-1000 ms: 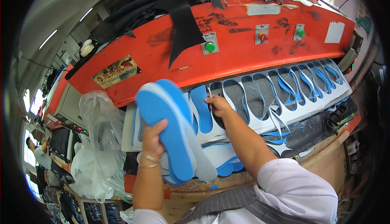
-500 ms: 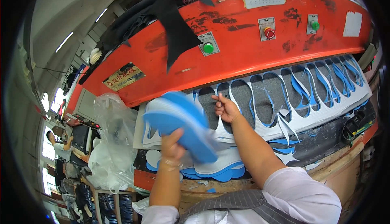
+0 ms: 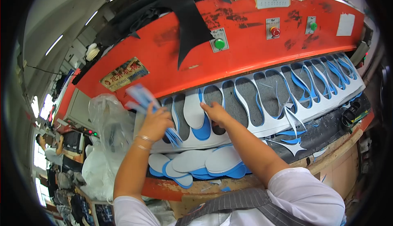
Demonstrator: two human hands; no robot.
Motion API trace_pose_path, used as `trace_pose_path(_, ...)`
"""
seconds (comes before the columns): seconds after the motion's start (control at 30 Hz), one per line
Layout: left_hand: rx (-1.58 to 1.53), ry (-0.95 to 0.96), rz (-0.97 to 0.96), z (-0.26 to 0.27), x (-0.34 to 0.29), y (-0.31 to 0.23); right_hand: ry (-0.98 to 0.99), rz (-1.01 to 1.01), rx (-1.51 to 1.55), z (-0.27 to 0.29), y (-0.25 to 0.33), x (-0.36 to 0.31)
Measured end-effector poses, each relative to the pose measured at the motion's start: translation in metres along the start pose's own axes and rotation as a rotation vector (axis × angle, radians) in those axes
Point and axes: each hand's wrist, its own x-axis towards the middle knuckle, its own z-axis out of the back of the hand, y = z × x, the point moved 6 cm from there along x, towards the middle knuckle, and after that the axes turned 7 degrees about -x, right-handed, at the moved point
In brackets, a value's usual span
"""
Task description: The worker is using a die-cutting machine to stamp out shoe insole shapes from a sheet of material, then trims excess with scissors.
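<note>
My left hand [image 3: 156, 124] is closed around a stack of blue and white shoe insoles [image 3: 141, 95], tilted edge-on and blurred. My right hand [image 3: 217, 113] is over the cut-out sheet, its thumb and fingers apart. The fingertips are at the edge of a white-topped insole [image 3: 194, 110]; whether they touch it is unclear. A blue insole [image 3: 202, 132] shows partly beneath that one. Both lie across the white and blue foam sheet [image 3: 241, 134], which has a row of insole-shaped openings. Nearer me, cut insoles [image 3: 190, 160] lie in an overlapping pile.
Behind the sheet is a red machine body [image 3: 241, 41] with green buttons [image 3: 220, 43] and a red button [image 3: 274, 32]. Black material [image 3: 190, 25] hangs over it. Clear plastic bags [image 3: 108, 123] stand at left. Foam offcuts [image 3: 292, 146] and a black roll-shaped item [image 3: 348, 117] lie right.
My left hand has moved left and turned its insole stack edge-on, uncovering the sheet's left part and the white-topped insole. My right hand has shifted slightly left and down, its fingers less curled.
</note>
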Motion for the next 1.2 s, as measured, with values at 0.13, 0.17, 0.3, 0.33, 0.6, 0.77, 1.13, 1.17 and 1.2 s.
trace_pose_path(0.13,-0.043,0.011,-0.273,-0.037,0.041,-0.012,0.277,-0.174,0.356,-0.040,-0.002,-0.002)
trace_pose_path(0.17,-0.091,-0.010,-0.299,-0.050,0.050,-0.011,0.394,-0.192,0.559,-0.053,-0.001,-0.002)
trace_pose_path(0.3,-0.180,-0.129,-0.322,-0.072,0.062,0.008,0.484,-0.058,0.903,-0.072,0.025,-0.019)
trace_pose_path(0.33,-0.163,-0.018,-0.298,-0.078,0.065,0.011,0.521,-0.034,0.916,-0.076,0.020,-0.018)
trace_pose_path(0.6,-0.393,-0.443,-0.142,-0.071,-0.036,0.071,0.319,0.141,0.585,-0.057,-0.016,-0.024)
trace_pose_path(0.77,-0.083,-0.910,0.266,-0.003,-0.163,0.097,0.079,0.748,-0.144,-0.035,0.058,-0.086)
trace_pose_path(1.13,-1.503,-1.063,0.272,0.000,-0.162,-0.063,0.454,1.057,0.145,-0.062,0.115,-0.214)
trace_pose_path(1.17,-1.525,-1.017,0.308,-0.014,-0.155,-0.080,0.456,0.927,0.194,-0.061,0.096,-0.210)
trace_pose_path(1.2,-1.675,-0.949,0.382,-0.036,-0.146,-0.094,0.464,0.934,0.189,-0.058,0.079,-0.210)
